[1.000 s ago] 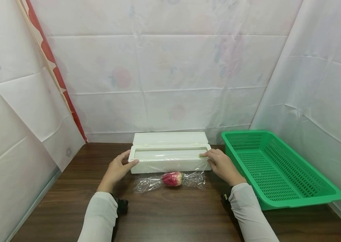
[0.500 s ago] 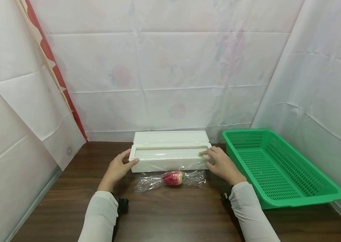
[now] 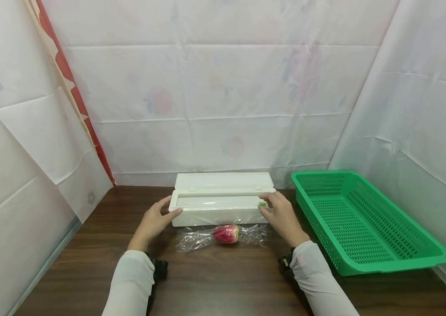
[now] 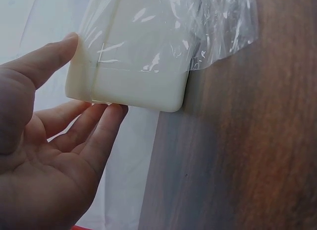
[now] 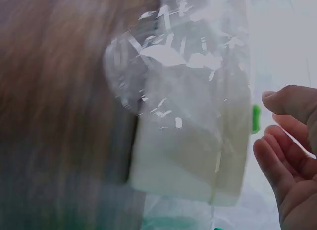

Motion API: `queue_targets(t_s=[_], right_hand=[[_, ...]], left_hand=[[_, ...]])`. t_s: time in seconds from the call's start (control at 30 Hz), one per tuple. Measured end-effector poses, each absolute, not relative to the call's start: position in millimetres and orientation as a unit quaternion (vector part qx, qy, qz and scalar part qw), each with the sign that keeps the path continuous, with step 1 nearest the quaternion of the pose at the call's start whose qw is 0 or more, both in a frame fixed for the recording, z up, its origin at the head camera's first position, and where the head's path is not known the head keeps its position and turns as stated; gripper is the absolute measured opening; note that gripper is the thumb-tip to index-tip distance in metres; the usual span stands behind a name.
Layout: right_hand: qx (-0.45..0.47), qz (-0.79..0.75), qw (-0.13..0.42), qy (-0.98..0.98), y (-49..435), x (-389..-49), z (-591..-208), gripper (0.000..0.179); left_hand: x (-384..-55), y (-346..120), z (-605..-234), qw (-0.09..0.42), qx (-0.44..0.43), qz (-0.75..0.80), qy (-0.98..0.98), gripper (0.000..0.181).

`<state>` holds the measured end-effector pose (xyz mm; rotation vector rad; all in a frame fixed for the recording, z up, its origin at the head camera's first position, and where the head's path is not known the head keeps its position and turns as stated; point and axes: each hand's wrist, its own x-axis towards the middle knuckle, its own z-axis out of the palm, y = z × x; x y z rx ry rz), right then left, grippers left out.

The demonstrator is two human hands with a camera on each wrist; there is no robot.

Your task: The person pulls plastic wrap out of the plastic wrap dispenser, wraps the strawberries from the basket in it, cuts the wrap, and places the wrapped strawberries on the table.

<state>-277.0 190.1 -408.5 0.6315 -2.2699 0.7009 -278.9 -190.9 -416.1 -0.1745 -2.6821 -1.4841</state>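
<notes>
Box (image 4: pixel 136 88) gripped by left fingers (image 4: pixel 103 136); right fingers (image 5: pixel 272 163) loosely parted, empty, beside green tab (image 5: pixel 255 119).

No text, labels, brands, numbers or signs legible in head, left wrist or right wrist views.

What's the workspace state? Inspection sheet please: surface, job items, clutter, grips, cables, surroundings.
Surface: brown wood-grain table.
Job items: white box, lid open behind; clear film drapes over its front; red item in front, film around or over it, can't tell which.
Clutter: green basket at right.
Grips: left grip holds the box's left end; right grip beside the green slider, apparently not touching.
Cables: nothing seen.
Surroundings: white printed sheets behind and at both sides.
</notes>
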Motion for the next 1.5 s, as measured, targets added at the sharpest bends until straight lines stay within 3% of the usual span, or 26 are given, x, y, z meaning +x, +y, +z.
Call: queue_targets(t_s=[1.5], right_hand=[[0.257, 0.207, 0.353, -0.875, 196.4, -283.1, -420.8, 0.021]], left_hand=[[-277.7, -188.5, -415.5, 0.034, -0.049, -0.480, -0.875, 0.080]])
